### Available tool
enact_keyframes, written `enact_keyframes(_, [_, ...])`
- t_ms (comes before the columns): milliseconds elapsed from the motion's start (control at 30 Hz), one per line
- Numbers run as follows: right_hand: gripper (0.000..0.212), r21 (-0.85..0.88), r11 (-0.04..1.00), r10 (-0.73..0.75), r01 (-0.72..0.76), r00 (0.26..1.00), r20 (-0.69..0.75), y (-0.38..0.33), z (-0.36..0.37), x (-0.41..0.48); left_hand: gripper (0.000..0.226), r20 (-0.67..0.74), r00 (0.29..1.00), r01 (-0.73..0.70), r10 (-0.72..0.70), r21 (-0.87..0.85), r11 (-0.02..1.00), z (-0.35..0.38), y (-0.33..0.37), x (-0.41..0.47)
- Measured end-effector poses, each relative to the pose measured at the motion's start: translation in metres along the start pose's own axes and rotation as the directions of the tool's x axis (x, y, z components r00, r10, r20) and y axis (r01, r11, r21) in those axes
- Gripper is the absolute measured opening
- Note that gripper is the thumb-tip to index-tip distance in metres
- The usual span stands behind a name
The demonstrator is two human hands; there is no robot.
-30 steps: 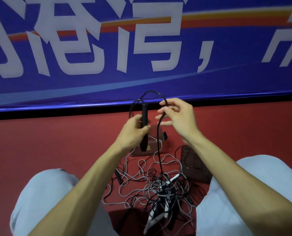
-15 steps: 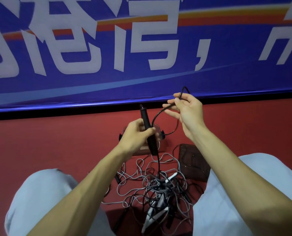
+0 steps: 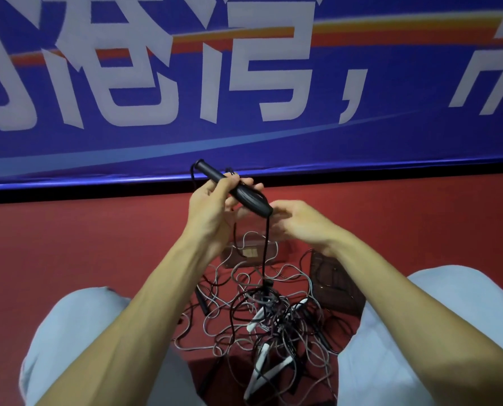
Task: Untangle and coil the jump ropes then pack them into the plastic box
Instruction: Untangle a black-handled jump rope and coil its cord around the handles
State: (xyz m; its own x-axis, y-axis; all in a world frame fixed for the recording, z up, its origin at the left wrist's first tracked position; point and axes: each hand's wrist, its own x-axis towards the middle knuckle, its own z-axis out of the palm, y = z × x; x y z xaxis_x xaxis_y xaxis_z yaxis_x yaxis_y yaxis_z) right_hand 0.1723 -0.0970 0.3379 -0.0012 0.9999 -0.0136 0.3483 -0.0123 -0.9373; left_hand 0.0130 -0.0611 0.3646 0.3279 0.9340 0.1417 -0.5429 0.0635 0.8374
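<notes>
– Black handle (image 3: 238, 191): location?
– Raised and tilted. The left hand (image 3: 212, 200) curls round it, forearm angled up.
– Cord (image 3: 266, 247)?
– It hangs from the handle's lower end into the tangle (image 3: 267, 317) on the red floor (image 3: 97, 244).
– Right hand (image 3: 300, 224)?
– Palm down, fingertips at the handle's lower end. It is blurred, so I cannot tell whether it grips.
– Box (image 3: 238, 260)?
– On the floor just beyond the tangle.

We see left hand (image 3: 212, 208) gripping black handle (image 3: 237, 191), tilted, cord (image 3: 266, 244) hanging off lower end into rope tangle (image 3: 262, 320) on red floor (image 3: 97, 244) between knees (image 3: 77, 332). Right hand (image 3: 301, 225) just beside that lower end, fingers blurred, grip unclear. Clear plastic box (image 3: 245, 254) beyond tangle, toward floor's far edge.
</notes>
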Motion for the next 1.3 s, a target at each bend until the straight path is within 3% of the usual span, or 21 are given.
enact_keyframes(67, [0.024,-0.13,0.991,0.005,0.017,0.986,0.167,0.003,0.006,-0.003,0.017,-0.006,1.0,-0.01,0.009,-0.042,0.999,-0.001,0.001,0.001])
enact_keyframes(133, [0.02,-0.21,0.977,0.0,0.037,0.985,0.175,0.008,0.011,-0.001,0.015,-0.003,1.0,-0.021,0.021,-0.058,0.998,-0.002,0.001,0.002])
enact_keyframes(233, [0.028,-0.177,0.984,0.002,-0.019,0.996,-0.092,0.008,0.012,0.003,0.008,-0.033,0.999,-0.037,0.036,-0.014,0.999,-0.007,0.0,0.005])
enact_keyframes(333, [0.019,-0.087,0.989,-0.14,0.118,0.932,-0.333,-0.002,0.006,0.0,0.003,-0.076,0.997,0.007,0.009,0.203,0.979,-0.013,-0.006,0.008])
enact_keyframes(400, [0.016,-0.127,0.974,-0.223,0.187,0.884,-0.412,-0.004,0.001,0.0,0.002,-0.094,0.995,0.07,-0.034,0.416,0.906,-0.017,-0.014,0.009])
enact_keyframes(500, [0.015,-0.219,0.962,-0.251,0.165,0.853,-0.457,0.0,-0.002,0.001,0.011,-0.019,0.997,0.061,-0.069,0.743,0.666,-0.022,-0.031,0.01])
enact_keyframes(567, [0.014,-0.216,0.951,-0.301,0.22,0.814,-0.497,-0.003,-0.001,-0.001,0.016,0.044,0.992,0.026,-0.117,0.845,0.534,-0.023,-0.039,0.01])
enact_keyframes(667, [0.012,-0.14,0.95,-0.31,0.281,0.779,-0.545,-0.011,-0.004,-0.001,0.014,0.107,0.972,0.014,-0.209,0.861,0.509,-0.021,-0.046,0.008])
enact_keyframes(800, [0.012,-0.035,0.97,-0.215,0.239,0.789,-0.575,-0.011,-0.01,-0.003,0.003,0.128,0.932,0.104,-0.339,0.801,0.59,-0.015,-0.048,0.001])
enact_keyframes(867, [0.018,0.004,0.959,-0.224,0.285,0.763,-0.607,-0.013,-0.012,-0.004,0.006,0.149,0.927,0.054,-0.345,0.855,0.516,-0.018,-0.05,0.005])
enact_keyframes(967, [0.015,0.015,0.976,-0.17,0.217,0.805,-0.568,-0.011,-0.013,-0.003,0.013,0.131,0.938,0.001,-0.32,0.925,0.38,-0.023,-0.052,0.008])
enact_keyframes(1100, [0.016,0.009,0.964,-0.214,0.266,0.794,-0.569,-0.01,-0.009,-0.003,0.011,0.058,0.971,0.049,-0.232,0.901,0.431,-0.026,-0.051,0.012])
enact_keyframes(1200, [0.016,0.042,0.968,-0.18,0.249,0.799,-0.573,-0.013,-0.009,-0.001,0.01,0.002,0.985,0.091,-0.173,0.843,0.529,-0.028,-0.049,0.012])
enact_keyframes(1300, [0.019,0.039,0.946,-0.239,0.323,0.772,-0.589,-0.015,-0.01,0.001,0.008,-0.031,0.988,0.122,-0.152,0.758,0.641,-0.023,-0.047,0.012])
